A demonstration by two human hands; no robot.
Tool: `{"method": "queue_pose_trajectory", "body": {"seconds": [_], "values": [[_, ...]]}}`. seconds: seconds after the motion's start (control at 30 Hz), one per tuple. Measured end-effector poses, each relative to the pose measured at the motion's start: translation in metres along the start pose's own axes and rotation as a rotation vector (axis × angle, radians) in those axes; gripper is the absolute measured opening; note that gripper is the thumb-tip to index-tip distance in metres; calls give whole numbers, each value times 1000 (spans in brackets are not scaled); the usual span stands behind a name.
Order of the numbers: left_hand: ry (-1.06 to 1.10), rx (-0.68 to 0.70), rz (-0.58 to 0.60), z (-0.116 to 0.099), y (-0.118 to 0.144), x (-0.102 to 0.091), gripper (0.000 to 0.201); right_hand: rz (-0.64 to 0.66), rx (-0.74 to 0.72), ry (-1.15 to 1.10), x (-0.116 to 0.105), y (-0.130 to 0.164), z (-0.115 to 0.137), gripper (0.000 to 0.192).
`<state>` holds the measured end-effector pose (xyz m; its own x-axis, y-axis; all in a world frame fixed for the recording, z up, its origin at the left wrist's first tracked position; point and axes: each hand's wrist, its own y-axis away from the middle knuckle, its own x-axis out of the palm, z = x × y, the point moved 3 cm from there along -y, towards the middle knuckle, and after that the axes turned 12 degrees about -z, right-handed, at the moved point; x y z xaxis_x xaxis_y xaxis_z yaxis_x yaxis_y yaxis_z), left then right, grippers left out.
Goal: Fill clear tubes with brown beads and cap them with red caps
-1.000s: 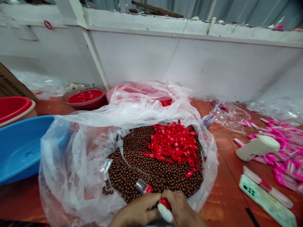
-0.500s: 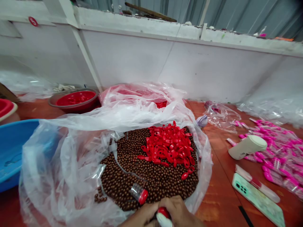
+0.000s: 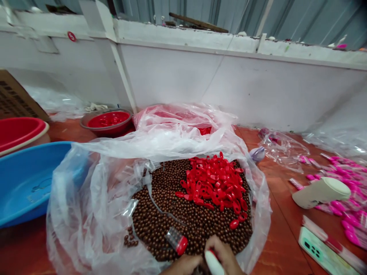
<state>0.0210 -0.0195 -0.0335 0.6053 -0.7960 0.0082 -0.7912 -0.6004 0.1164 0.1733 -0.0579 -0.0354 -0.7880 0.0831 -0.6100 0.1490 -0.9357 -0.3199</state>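
Note:
At the bottom edge my left hand (image 3: 183, 265) and my right hand (image 3: 225, 256) meet around a small white tube with a red cap (image 3: 213, 263); both hands are partly cut off by the frame. Just beyond them a clear plastic bag (image 3: 86, 198) lies spread wide, filled with small brown beads (image 3: 160, 217). A heap of red plastic caps (image 3: 215, 183) rests on the beads at the right. A small clear vial with a red cap (image 3: 177, 240) lies on the beads right by my left hand.
A blue basin (image 3: 25, 183) and a red basin (image 3: 17, 131) stand at the left, a red bowl (image 3: 107, 120) behind. At the right lie a white cylinder (image 3: 321, 193), a phone (image 3: 321, 254) and several pink-capped tubes in bags (image 3: 344, 179). A white wall closes the back.
The view has shifted and the hands sit lower in the frame. My hands stay together on the white tube; the red cap shows less between the fingers.

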Motion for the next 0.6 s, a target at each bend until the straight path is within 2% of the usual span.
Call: {"method": "queue_pose_trajectory", "body": {"seconds": [0.1,0.2,0.27,0.37,0.5,0.6], "values": [[-75,-32,24,6,-5,-1,44,13,68,-20,-8,-4,-6,28],[-124,-3,12,4,-8,-2,43,26,107,-13,-12,-13,-6,31],[-132,22,-40,-1,-7,-4,41,34,107,-45,-12,-20,-2,37],[-170,33,-167,-11,-6,-10,36,13,135,-138,-14,-32,4,36],[-107,81,-287,-23,-10,-17,30,-47,375,-321,-22,-49,7,34],[11,82,-361,-25,-15,-23,29,-68,622,-631,-28,-64,5,38]]}}
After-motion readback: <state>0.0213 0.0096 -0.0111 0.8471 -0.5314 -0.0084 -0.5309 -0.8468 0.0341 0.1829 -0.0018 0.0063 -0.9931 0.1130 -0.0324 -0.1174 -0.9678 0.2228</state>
